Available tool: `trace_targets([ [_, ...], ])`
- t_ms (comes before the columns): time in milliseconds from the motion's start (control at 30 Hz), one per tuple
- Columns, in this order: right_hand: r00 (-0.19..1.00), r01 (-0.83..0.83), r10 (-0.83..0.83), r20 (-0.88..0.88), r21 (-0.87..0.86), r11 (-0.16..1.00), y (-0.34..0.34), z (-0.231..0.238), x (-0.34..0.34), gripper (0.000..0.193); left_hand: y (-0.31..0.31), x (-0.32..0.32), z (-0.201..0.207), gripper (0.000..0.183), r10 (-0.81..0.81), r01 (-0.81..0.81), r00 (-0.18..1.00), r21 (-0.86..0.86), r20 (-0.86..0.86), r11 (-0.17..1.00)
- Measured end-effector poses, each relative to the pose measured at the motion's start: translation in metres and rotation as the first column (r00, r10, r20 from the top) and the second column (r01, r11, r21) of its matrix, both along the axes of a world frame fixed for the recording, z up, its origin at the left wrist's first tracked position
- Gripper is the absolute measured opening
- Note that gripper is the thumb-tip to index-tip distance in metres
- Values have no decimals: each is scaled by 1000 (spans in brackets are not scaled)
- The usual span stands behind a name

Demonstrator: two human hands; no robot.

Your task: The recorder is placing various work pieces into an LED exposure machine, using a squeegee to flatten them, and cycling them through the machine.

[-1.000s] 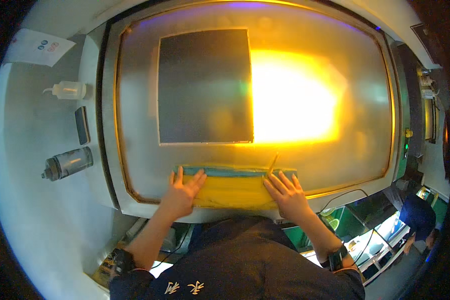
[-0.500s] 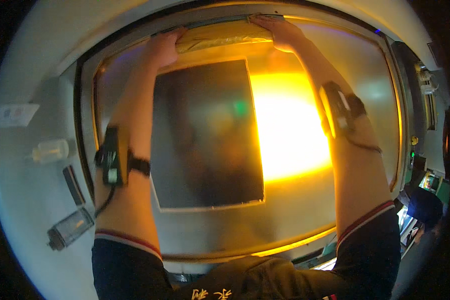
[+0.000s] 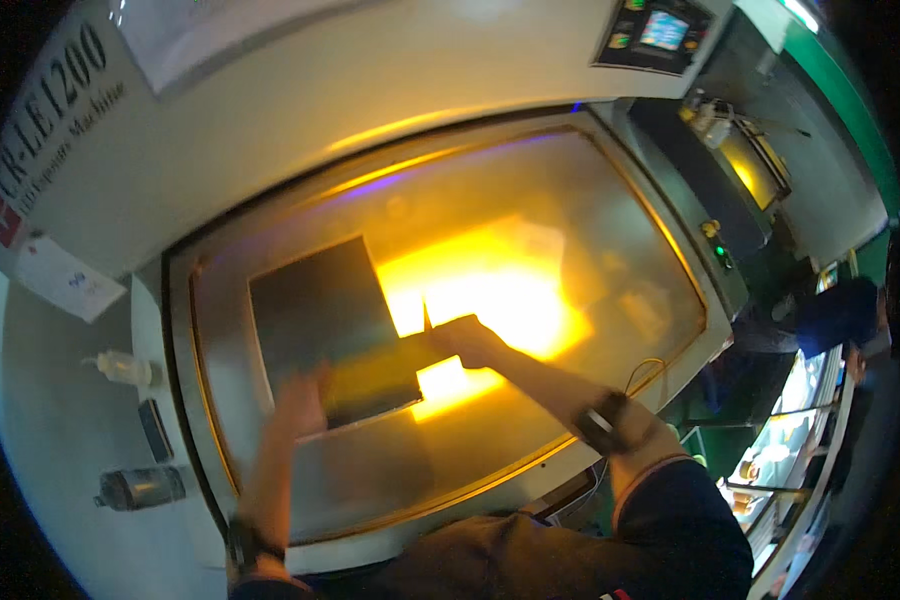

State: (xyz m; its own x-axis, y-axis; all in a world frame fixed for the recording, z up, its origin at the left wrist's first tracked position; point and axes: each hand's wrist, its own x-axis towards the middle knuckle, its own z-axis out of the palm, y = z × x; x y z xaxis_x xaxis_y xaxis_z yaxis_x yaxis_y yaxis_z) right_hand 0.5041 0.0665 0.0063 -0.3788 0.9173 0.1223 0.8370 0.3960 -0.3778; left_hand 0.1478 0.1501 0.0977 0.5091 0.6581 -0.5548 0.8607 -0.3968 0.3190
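A long yellow-brown bar, smeared by motion, spans between my two hands above a dark rectangular sheet. My left hand is at the bar's left end, over the sheet's near left part; its fingers are blurred. At the other end my right hand is closed on the bar, just past the sheet's right edge. Beneath lies a wide framed surface, glowing bright yellow to the right of the sheet. The hands hide part of the glow and the sheet's near edge.
On the left ledge stand a white squeeze bottle, a dark flat block and a clear bottle. A control panel is at the upper right. Another person stands at the far right.
Both hands have come from the far edge back toward me, the bar with them. My view has shifted, so more of the machine's far side and the right side shows.
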Motion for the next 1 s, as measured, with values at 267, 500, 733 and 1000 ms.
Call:
trace_targets([
  [267, 958, -13, 88, 271, -268, 963, -218, 80, -54, 81, -204, -64, -15, 85, -158, 158, 987, 213, -18, 964],
  [500, 981, -78, 112, 158, -206, 976, -330, 82, 11, 62, -340, -8, 25, 74, -174, 160, 978, 127, 113, 979],
  [733, 980, 125, 9, 197, -655, 745, -443, 146, 41, 50, -438, 26, -17, 65, -117, 267, 899, -316, 422, 911],
  [1000, 861, 451, -508, -27, -422, 786, -530, 40, 28, 51, -401, 135, -150, 45, 107, -117, 990, -115, -91, 986],
])
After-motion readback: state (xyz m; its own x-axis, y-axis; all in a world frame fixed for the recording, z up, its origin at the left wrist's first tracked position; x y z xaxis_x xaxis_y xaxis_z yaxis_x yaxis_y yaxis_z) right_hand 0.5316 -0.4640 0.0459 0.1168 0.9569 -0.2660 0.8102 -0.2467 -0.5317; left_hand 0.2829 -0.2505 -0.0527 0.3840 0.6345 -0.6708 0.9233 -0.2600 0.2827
